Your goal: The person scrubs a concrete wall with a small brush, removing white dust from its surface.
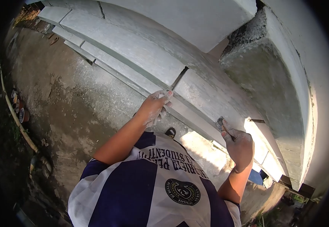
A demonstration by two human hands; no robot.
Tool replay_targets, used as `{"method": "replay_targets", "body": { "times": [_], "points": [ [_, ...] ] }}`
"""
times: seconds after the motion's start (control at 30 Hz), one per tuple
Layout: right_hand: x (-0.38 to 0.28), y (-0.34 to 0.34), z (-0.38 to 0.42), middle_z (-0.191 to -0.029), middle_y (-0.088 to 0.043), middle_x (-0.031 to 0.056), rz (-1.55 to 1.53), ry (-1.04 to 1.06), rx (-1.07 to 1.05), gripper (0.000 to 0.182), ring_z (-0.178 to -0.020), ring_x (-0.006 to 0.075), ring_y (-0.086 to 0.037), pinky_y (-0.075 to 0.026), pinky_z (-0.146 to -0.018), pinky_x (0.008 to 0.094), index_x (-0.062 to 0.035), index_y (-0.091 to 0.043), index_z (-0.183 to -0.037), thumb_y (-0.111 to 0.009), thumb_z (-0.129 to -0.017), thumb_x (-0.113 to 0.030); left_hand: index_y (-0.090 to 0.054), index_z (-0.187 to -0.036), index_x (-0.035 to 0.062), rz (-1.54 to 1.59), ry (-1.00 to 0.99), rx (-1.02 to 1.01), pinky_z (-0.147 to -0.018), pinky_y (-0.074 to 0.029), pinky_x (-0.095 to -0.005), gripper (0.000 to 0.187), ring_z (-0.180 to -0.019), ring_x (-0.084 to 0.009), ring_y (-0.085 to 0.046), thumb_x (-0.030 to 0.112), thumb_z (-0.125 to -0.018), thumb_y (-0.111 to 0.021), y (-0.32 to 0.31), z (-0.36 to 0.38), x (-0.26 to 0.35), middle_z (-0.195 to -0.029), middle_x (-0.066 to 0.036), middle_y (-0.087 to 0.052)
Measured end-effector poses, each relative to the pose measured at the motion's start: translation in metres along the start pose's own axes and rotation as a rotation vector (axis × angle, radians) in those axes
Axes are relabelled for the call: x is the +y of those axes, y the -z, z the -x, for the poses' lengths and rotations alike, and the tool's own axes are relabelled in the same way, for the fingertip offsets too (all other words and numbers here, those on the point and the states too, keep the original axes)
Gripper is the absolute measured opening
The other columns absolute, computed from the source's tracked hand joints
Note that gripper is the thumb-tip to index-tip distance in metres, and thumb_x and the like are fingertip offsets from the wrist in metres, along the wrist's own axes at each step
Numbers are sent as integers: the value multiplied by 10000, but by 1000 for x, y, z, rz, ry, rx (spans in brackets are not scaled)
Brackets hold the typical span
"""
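Observation:
White powder coats the fingers of my left hand (156,109), which is closed with thumb and forefinger pinched together. It is at the front edge of a pale concrete step (126,49), just below a dark gap (179,78) between two slabs; I cannot tell what the pinch holds. My right hand (240,145), dusty too, grips a small dark grey lump (220,123) between thumb and fingers. That lump is right at the front edge of the neighbouring slab (206,94).
A thick concrete block (262,72) with a rough broken end juts out on the right. Below the steps lies a stained concrete floor (62,94). Pots (23,114) and a long pipe (22,132) are at the left. A sandalled foot (170,132) shows beneath me.

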State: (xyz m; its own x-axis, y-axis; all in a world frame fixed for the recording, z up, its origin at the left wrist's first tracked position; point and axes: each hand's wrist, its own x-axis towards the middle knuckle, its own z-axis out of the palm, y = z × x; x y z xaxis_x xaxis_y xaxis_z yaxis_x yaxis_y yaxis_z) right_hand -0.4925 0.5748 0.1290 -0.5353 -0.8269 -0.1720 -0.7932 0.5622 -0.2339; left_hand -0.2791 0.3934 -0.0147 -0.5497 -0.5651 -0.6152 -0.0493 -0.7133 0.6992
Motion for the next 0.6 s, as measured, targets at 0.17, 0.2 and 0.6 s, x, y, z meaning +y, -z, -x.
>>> {"method": "replay_targets", "body": {
  "times": [0.17, 0.2, 0.6],
  "points": [
    [-66, -16, -23, -891, -716, 159, 83, 124, 3, 294, -833, 371, -673, -537, -760, 444, -249, -741, -1157, -693, -882, -342, -601, -1097, 38, -79, -28, 8, -408, -394, -229, 488, -569, -81, -516, 486, -923, -683, 1, -7, 3, -906, -51, -605],
    [-77, -20, -30, -896, -716, 158, 97, 153, 8, 292, -846, 374, -672, -537, -769, 455, -236, -748, -1141, -686, -885, -363, -604, -1084, 36, -73, -32, 7, -406, -397, -230, 480, -566, -81, -516, 482, -924, -682, 2, -8, 3, -898, -49, -606],
    [-57, -9, -19, -928, -712, 187, 37, -4, -69, 317, -884, 377, -678, -530, -797, 433, -188, -758, -1101, -699, -866, -393, -639, -1005, 23, -63, -38, 58, -414, -398, -232, 424, -563, -78, -519, 427, -907, -721, 3, 0, 4, -832, -25, -614]
  ]
}}
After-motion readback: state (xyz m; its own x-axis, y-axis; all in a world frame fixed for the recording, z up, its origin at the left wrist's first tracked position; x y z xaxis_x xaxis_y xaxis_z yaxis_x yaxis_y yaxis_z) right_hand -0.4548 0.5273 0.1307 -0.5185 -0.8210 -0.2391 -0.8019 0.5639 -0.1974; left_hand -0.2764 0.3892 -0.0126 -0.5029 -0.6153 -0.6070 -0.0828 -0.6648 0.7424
